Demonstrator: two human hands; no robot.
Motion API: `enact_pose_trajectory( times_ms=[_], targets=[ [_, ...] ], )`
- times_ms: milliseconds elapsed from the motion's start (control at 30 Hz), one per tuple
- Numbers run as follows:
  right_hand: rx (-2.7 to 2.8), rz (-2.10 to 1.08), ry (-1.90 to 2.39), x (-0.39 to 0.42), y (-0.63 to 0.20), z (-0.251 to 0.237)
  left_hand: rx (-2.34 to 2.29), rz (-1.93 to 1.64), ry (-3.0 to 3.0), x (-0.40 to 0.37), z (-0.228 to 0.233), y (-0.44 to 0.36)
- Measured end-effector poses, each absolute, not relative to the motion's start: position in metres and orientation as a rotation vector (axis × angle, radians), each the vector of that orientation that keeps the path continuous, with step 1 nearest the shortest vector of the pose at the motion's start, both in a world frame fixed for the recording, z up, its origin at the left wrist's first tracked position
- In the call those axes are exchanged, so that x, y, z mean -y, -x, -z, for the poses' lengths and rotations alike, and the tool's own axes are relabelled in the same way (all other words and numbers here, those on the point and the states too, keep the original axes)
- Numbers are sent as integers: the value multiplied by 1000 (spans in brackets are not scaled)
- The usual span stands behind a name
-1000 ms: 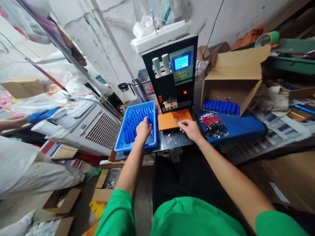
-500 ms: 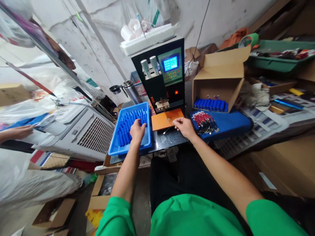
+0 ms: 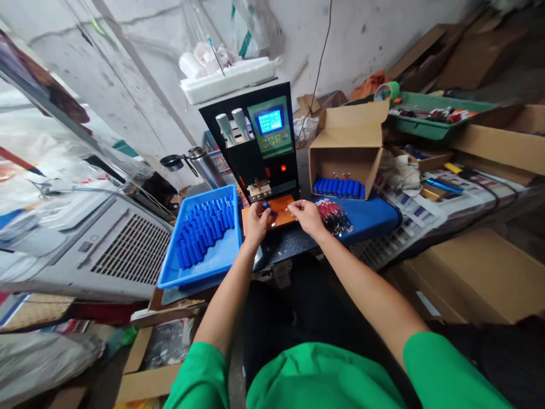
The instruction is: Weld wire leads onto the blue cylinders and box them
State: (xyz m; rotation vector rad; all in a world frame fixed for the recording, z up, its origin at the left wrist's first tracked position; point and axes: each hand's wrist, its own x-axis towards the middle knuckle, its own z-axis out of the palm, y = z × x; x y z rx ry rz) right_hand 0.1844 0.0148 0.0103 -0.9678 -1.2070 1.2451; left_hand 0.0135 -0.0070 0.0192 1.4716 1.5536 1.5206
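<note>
— Left hand (image 3: 256, 222) gripping what?
— Pinching a small blue cell (image 3: 266, 207) between fingertips, holding it over the orange plate (image 3: 279, 211), just below the welder's tips (image 3: 258, 188).
— And the right hand (image 3: 307, 216)?
— Resting on the plate's right edge, fingers curled; impossible to tell whether anything is pinched there.
— Sitting around them?
— Lying to the left, a blue tray (image 3: 213, 262) of more cells. Lying to the right, a bundle of red wires (image 3: 334, 216) on a blue pad (image 3: 374, 213). Standing behind that, an open carton (image 3: 347, 149) with a row of blue cells.
</note>
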Motion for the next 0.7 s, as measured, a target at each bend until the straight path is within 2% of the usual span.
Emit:
enact_pose_trajectory(
  times_ms=[700],
  targets=[
    [1388,-1184,949,-48,-128,-19,-1491,-1475,-1596,9,-11,-11]
  ],
)
